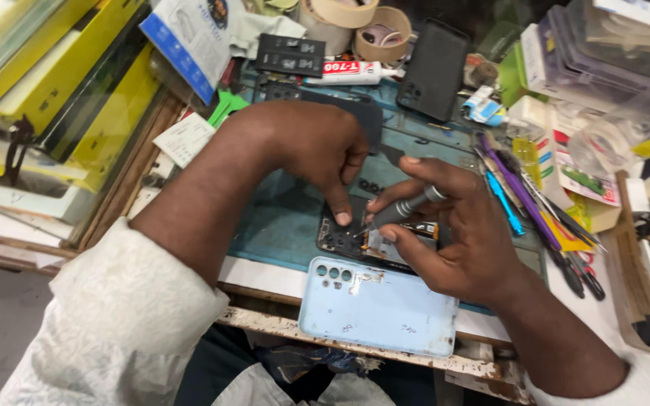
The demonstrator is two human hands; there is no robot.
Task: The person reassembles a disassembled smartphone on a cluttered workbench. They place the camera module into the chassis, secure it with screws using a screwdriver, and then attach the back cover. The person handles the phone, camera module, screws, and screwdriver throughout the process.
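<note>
left hand [317, 150]: fingertip pins opened phone [340, 234], holds nothing | right hand [445, 225]: pinches screwdriver [404, 208], tip at 8 o'clock | keep it steady, press lightly | back cover [378, 307] at 6 o'clock

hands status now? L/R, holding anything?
Left hand: holds nothing, fingertip pressed on the opened phone.
Right hand: closed on a screwdriver, tip at the phone.

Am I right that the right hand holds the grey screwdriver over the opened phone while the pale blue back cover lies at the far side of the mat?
Not quite. In the head view the pale blue back cover lies at the near edge, closest to the person. The right hand does hold the grey screwdriver over the opened phone.
</note>
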